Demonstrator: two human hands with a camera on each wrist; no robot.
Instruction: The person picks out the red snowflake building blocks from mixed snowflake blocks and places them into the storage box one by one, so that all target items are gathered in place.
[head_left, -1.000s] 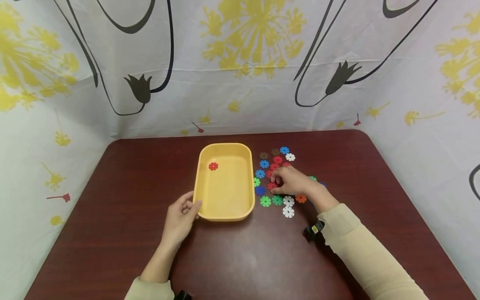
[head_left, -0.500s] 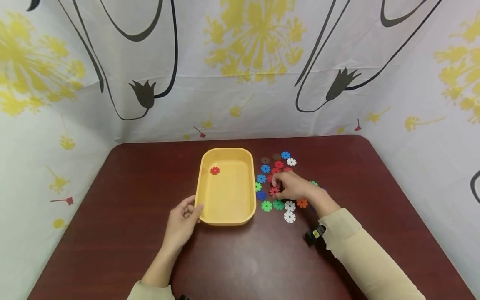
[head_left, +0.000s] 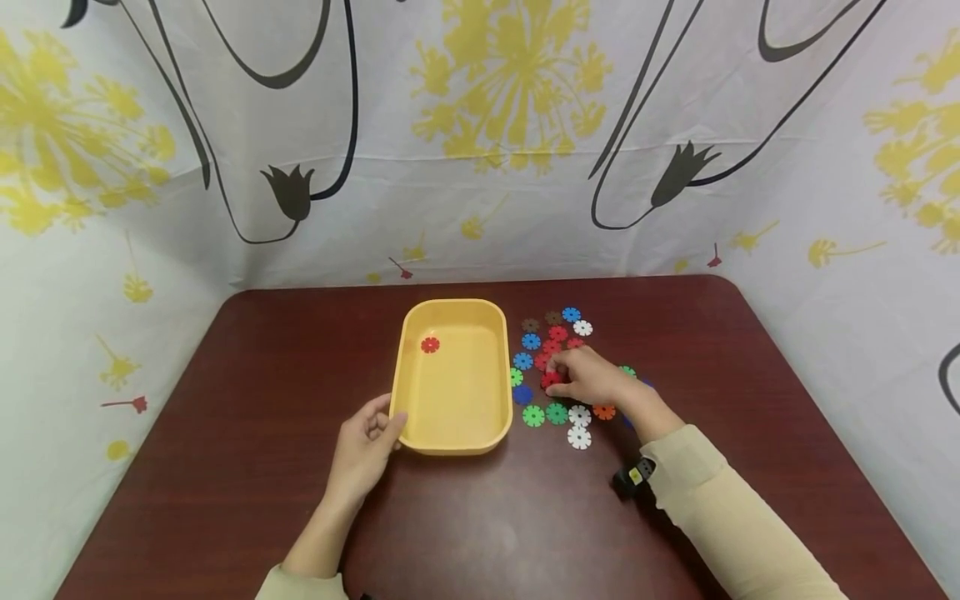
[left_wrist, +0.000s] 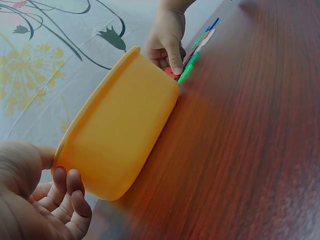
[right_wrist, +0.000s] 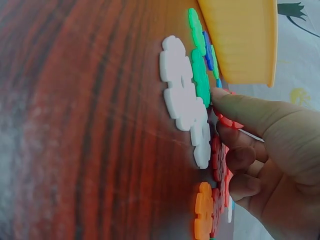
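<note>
My left hand grips the near left corner of a yellow plastic tray, thumb over the rim and fingers against the outer wall. One red notched disc lies inside the tray. To the tray's right, my right hand pinches another red notched disc between thumb and index finger; it looks tilted in the right wrist view. More red discs lie just beyond those fingers. Part of the disc group is hidden beneath the right hand and forearm.
Around the right hand lie blue discs, green discs, white discs, brown discs and an orange disc. The dark red wooden table meets a patterned cloth at the back and sides.
The head view has tipped slightly, so everything sits lower in frame. The right hand's fingers have closed on a red disc beside the tray. The left hand keeps its hold on the tray.
</note>
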